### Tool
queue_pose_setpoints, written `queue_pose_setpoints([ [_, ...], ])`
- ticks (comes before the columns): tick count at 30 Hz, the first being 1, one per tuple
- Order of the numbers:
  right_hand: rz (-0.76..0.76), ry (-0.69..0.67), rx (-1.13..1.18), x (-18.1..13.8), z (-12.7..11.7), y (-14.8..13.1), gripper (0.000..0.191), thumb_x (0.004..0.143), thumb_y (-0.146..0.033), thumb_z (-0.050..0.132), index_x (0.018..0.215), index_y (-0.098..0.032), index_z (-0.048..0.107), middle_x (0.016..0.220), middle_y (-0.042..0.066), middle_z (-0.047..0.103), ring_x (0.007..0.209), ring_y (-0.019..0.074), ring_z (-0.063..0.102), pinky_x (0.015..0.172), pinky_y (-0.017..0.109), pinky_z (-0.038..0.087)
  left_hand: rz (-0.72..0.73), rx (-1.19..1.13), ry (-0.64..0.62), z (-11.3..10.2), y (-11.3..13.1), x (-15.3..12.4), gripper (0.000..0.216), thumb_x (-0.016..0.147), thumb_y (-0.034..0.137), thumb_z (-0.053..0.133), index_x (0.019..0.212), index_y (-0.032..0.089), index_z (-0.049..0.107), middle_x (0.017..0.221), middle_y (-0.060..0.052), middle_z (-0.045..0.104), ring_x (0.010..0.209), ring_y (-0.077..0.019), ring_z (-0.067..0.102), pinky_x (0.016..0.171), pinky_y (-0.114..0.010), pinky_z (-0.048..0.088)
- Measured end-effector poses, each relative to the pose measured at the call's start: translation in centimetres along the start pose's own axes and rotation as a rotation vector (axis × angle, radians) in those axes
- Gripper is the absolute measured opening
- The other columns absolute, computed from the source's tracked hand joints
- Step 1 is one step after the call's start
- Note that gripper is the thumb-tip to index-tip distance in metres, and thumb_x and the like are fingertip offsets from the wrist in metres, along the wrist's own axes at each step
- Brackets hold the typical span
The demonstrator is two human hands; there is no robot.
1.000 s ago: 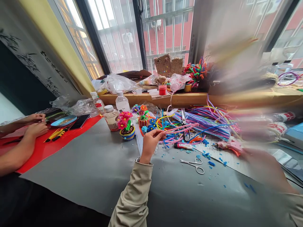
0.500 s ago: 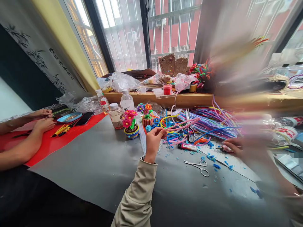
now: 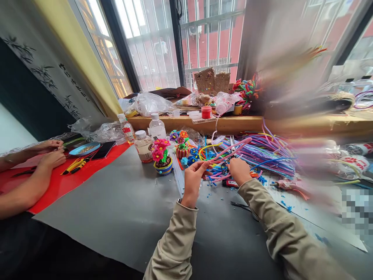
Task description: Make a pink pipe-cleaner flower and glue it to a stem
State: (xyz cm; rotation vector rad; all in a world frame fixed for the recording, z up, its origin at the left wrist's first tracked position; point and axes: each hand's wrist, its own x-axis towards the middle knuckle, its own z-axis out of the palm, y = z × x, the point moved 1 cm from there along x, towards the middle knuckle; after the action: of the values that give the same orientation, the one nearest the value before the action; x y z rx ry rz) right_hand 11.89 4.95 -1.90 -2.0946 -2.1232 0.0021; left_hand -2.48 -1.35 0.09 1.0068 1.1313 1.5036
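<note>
My left hand (image 3: 194,177) pinches several pink pipe cleaners (image 3: 233,149) between thumb and fingers, their free ends slanting up to the right. My right hand (image 3: 240,171) is closed at the black handles of a pair of scissors (image 3: 224,167), whose blades point away toward the window; its fingertips are partly hidden. Under and behind both hands lies a heap of coloured pipe cleaners (image 3: 250,153). A glue tube (image 3: 230,183) lies just below my right hand. Small scissors (image 3: 239,204) rest on the grey mat, partly covered by my right sleeve.
Pots of pipe-cleaner flowers (image 3: 163,170) and bottles (image 3: 143,147) stand left of my hands. At far left a co-worker's hands (image 3: 54,153) are by a blue dish (image 3: 84,149). A pink tool (image 3: 287,184) lies at right, near blue fluff (image 3: 287,207).
My right hand has come into view over the scissors' handles. A hand beside the pink tool at right is gone. My left hand moved slightly right and still holds the pipe cleaners.
</note>
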Motion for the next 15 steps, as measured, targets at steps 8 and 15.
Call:
queue_pose_setpoints([
  [8, 0.017, -0.021, 0.114, 0.4, 0.4, 1.1, 0.025, 0.076, -0.031, 0.044, 0.08, -0.013, 0.061, 0.086, 0.014, 0.062, 0.086, 0.0212, 0.056, 0.067, 0.026, 0.041, -0.019, 0.033, -0.163, 1.5, -0.9, -0.8, 0.023, 0.064, 0.035, 0.059, 0.069, 0.013, 0.06, 0.062, -0.001, 0.061, 0.045, -0.0071, 0.054, 0.039, -0.016, 0.028],
  [15, 0.081, -0.057, 0.354, 2.1, 1.2, 2.3, 0.029, 0.065, -0.038, 0.052, 0.06, -0.011, 0.059, 0.065, 0.013, 0.061, 0.069, 0.0236, 0.058, 0.058, 0.03, 0.042, -0.019, 0.045, -0.203, 1.5, -1.0, -0.9, 0.022, 0.066, 0.035, 0.056, 0.069, 0.013, 0.059, 0.061, -0.001, 0.061, 0.045, -0.0075, 0.053, 0.04, -0.016, 0.028],
])
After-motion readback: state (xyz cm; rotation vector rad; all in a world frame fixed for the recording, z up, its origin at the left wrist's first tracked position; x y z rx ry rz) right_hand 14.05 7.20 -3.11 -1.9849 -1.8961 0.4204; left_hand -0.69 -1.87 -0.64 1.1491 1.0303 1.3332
